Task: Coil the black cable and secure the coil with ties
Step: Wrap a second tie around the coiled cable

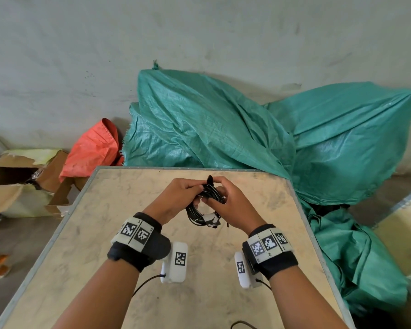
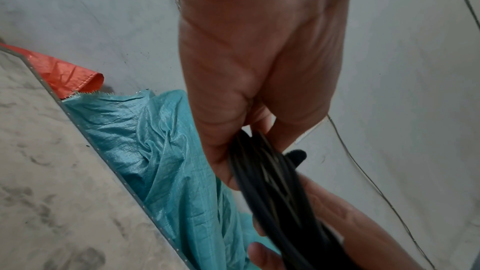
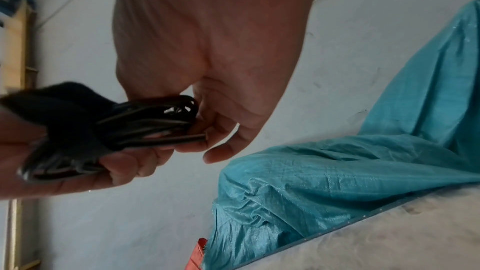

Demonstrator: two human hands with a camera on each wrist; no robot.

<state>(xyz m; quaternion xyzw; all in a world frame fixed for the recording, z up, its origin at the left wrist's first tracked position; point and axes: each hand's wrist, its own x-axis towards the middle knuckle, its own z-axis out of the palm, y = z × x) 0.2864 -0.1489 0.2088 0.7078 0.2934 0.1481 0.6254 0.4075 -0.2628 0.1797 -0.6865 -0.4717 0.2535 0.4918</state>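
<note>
The black cable (image 1: pixel 205 205) is wound into a coil that both hands hold just above the wooden table (image 1: pixel 128 210). A white label (image 1: pixel 210 219) sits on the coil's near side. A black fuzzy tie (image 1: pixel 210 179) sticks up from the top of the coil between the two hands. My left hand (image 1: pixel 192 187) grips the coil's top from the left, with cable strands (image 2: pixel 272 182) running out below its fingers beside the tie's tip (image 2: pixel 296 156). My right hand (image 1: pixel 221 189) pinches the strands (image 3: pixel 155 118) from the right, and the tie (image 3: pixel 57 102) wraps the bundle there.
A green tarp (image 1: pixel 223 124) covers a heap behind and to the right of the table. An orange sack (image 1: pixel 93 150) and torn cardboard boxes (image 1: pixel 22 186) lie on the floor at the left. A grey wall (image 1: pixel 152 32) stands behind.
</note>
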